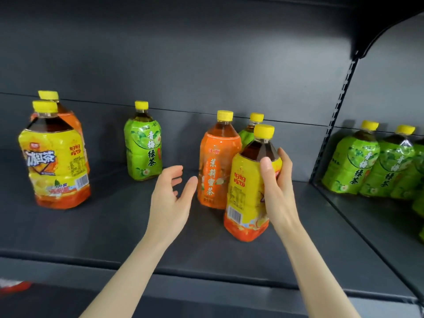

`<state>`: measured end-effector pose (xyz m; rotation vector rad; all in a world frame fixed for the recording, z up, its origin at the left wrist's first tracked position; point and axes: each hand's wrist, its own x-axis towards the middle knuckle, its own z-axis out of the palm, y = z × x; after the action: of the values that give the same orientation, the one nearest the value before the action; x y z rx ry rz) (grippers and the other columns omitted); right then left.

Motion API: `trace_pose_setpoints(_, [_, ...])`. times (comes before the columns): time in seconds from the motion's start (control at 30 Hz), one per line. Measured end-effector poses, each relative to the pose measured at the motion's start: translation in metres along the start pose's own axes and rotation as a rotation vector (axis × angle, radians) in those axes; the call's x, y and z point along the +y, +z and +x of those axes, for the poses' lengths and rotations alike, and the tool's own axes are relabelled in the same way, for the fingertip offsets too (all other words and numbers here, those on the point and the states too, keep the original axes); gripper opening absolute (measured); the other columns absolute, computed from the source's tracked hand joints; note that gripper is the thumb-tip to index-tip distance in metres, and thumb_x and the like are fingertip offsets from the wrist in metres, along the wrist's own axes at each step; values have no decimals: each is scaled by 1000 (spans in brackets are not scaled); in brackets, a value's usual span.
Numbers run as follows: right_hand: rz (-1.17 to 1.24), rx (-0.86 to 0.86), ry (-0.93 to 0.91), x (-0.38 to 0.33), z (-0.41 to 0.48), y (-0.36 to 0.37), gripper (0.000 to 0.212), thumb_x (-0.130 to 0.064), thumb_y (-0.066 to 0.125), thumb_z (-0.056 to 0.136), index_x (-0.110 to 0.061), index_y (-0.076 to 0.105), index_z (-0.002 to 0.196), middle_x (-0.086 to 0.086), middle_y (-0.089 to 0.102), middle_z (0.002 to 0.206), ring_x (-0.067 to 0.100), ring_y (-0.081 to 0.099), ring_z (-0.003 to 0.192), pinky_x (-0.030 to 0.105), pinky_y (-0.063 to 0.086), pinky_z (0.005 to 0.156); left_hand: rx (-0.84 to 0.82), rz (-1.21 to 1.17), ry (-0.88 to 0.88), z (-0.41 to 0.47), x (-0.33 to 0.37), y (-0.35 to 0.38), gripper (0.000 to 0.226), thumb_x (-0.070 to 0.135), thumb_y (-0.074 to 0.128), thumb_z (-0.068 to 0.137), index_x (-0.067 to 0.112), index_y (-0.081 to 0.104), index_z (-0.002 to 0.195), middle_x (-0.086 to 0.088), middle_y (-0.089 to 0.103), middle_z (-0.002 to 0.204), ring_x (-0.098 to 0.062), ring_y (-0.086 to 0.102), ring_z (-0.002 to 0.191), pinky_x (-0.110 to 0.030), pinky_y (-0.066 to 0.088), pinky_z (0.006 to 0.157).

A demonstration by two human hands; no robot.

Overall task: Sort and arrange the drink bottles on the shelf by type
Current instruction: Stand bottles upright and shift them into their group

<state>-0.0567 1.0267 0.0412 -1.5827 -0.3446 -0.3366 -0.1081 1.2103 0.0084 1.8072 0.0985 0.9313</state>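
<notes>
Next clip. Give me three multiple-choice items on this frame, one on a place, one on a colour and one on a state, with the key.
1. What stands right behind the far-left yellow-label bottle?
A. a drink can
B. an orange-label bottle
C. nothing

2. What colour are the bottle caps?
A. red
B. white
C. yellow

3. How is the left hand?
A. gripping a cap
B. open, holding nothing
C. clenched in a fist

Key:
1 B, its orange label shows past the front bottle's shoulder.
2 C, every cap in view is yellow.
3 B, its fingers are spread and touch nothing, while the right hand holds the other yellow-label bottle.
</notes>
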Motion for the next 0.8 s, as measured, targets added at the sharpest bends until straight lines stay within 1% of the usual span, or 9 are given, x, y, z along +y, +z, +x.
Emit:
trace_pose_setpoints(0.13, [157,-143,19,-8,-17,42,67,-63,45,81,-46,27,144,-32,57,115,-6,58,109,18,48,88,226,10,13,-7,-7,-44,32,20,62,89,24,47,118,5,53,120,-5,53,109,-29,47,90])
trace_pose_setpoints(0.23, [192,-145,-35,-13,-30,75,65,-59,54,81,-44,35,142,-31,59,120,-8,56,113,14,48,89,472,33,2,2,-17,-82,42,19,64,88,12,43,124,-6,47,124,-17,49,112,-34,45,92])
trace_pose_setpoints(0.33, [186,-103,-22,-12,-38,106,70,-68,66,65,-35,55,126,-5,63,124,13,59,117,40,47,102,621,134,2,20,-32,-118,60,25,71,81,3,39,127,-17,38,128,-30,40,121,-42,39,98])
trace_pose_setpoints(0.4, [179,-77,10,-14,-39,126,68,-72,71,55,-29,66,108,7,65,120,25,60,116,49,47,100,613,225,-59,38,-44,-141,72,32,75,76,3,38,130,-17,36,134,-29,33,128,-46,33,101])
trace_pose_setpoints(0.5, [198,-35,25,-17,-39,159,59,-66,78,50,-25,68,92,9,71,103,23,70,94,44,58,82,492,203,-205,67,-62,-174,93,45,76,75,9,24,143,-11,28,147,-30,31,135,-51,26,109])
trace_pose_setpoints(0.57, [218,-14,49,-15,-40,180,64,-62,81,49,-26,61,98,2,73,95,14,73,84,29,59,68,371,84,-250,81,-73,-189,103,54,75,71,15,18,147,-4,32,148,-26,37,134,-51,26,112])
trace_pose_setpoints(0.63, [220,-24,49,-15,-42,197,69,-59,82,53,-24,56,107,-7,74,90,8,73,80,19,56,59,303,75,-257,86,-81,-198,100,63,71,62,23,27,142,4,46,136,-22,47,125,-52,33,108])
trace_pose_setpoints(0.7, [201,-16,47,-17,-44,208,74,-61,83,53,-24,55,111,-12,74,90,7,73,80,18,55,59,292,147,-263,90,-83,-203,91,67,71,53,25,43,128,6,48,120,-21,49,119,-52,38,104])
trace_pose_setpoints(0.8, [209,-8,70,-17,-47,214,74,-58,79,51,-21,59,112,-8,75,92,9,73,81,20,56,61,200,187,-281,93,-83,-207,94,69,74,43,26,48,122,4,39,113,-23,45,119,-52,39,103])
